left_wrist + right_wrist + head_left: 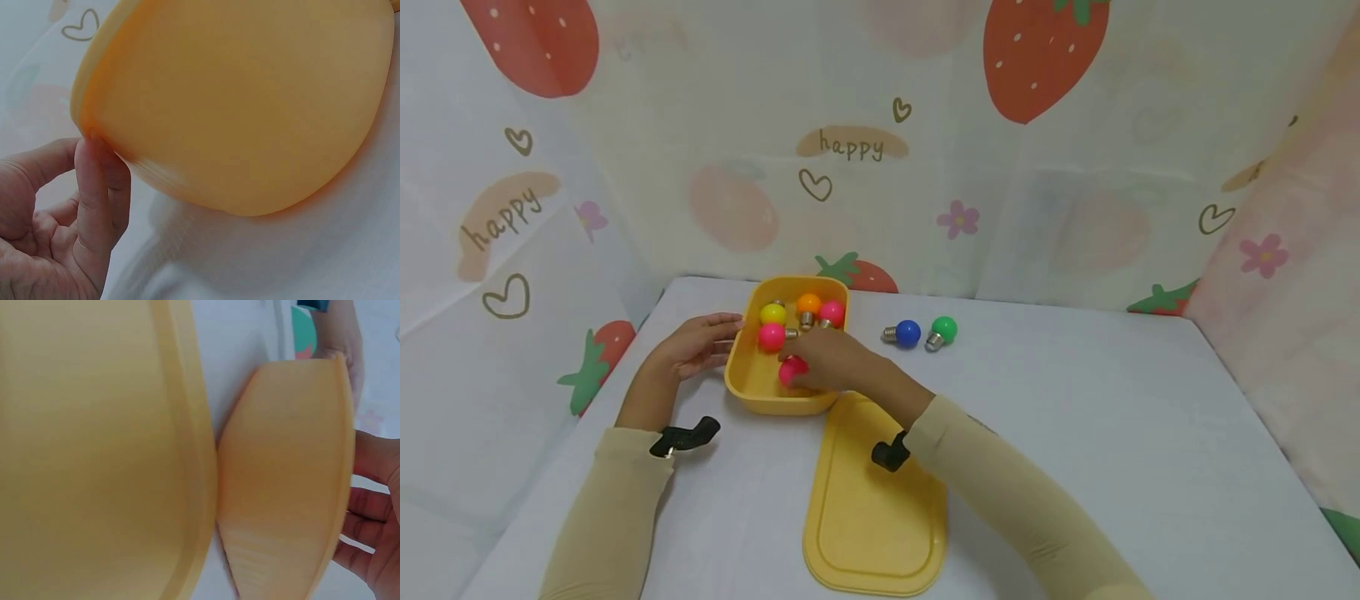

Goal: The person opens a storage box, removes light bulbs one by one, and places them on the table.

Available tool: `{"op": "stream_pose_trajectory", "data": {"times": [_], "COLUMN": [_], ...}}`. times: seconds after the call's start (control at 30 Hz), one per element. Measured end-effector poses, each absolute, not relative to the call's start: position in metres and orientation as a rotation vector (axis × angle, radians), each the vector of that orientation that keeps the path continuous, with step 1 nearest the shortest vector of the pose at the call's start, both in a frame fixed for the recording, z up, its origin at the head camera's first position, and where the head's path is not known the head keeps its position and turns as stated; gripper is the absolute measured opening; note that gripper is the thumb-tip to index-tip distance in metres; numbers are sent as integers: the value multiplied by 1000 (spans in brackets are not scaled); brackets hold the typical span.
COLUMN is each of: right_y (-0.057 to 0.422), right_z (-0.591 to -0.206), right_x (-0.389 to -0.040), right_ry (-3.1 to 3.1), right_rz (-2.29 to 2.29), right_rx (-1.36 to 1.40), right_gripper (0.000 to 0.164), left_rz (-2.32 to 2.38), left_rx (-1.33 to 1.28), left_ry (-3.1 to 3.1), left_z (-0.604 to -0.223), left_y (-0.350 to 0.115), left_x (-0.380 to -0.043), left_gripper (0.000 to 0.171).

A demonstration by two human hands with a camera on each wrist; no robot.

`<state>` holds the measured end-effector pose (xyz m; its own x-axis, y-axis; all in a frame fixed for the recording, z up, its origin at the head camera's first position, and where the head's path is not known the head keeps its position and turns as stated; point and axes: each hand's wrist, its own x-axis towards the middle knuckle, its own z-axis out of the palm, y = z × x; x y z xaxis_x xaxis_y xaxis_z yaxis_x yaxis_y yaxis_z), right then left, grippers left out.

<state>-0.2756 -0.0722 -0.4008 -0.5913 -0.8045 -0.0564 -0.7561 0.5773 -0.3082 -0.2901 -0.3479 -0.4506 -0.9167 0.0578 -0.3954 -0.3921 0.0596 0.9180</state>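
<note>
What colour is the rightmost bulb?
The bulb is green with a silver base, clearest in head view.

The yellow box (786, 406) stands upright and uncovered on the desk (1075, 417), holding metal-based bulbs: a yellow bulb (772, 314), an orange bulb (808, 303) and two pink bulbs (771, 337). A third pink bulb (791, 372) is pinched above its floor. A blue bulb (908, 333) and a green bulb (945, 328) lie beside it.

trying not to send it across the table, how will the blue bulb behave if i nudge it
The blue bulb would probably roll in a curve, since its round head is wider than its silvery base. Its glossy surface suggests it may be slippery. It could also knock the green bulb close beside it.
</note>
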Motion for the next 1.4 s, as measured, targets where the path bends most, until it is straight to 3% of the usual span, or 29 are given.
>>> {"op": "stream_pose_trajectory", "data": {"times": [0.63,0.97,1.4], "right_y": [-40,-12,19], "right_z": [-382,-384,-384], "right_x": [-274,-272,-263], "right_ry": [2603,2624,2643], "right_rz": [-844,-1093,-1309], "right_rx": [-1229,-1222,-1205], "right_gripper": [47,46,42], "left_rz": [1928,1908,1921], "left_rx": [-321,-329,-329], "left_ry": [2019,2038,2023], "left_z": [-450,-449,-451], "left_y": [-347,-347,-348], "left_x": [-289,-289,-287], "left_gripper": [53,65,62]}}
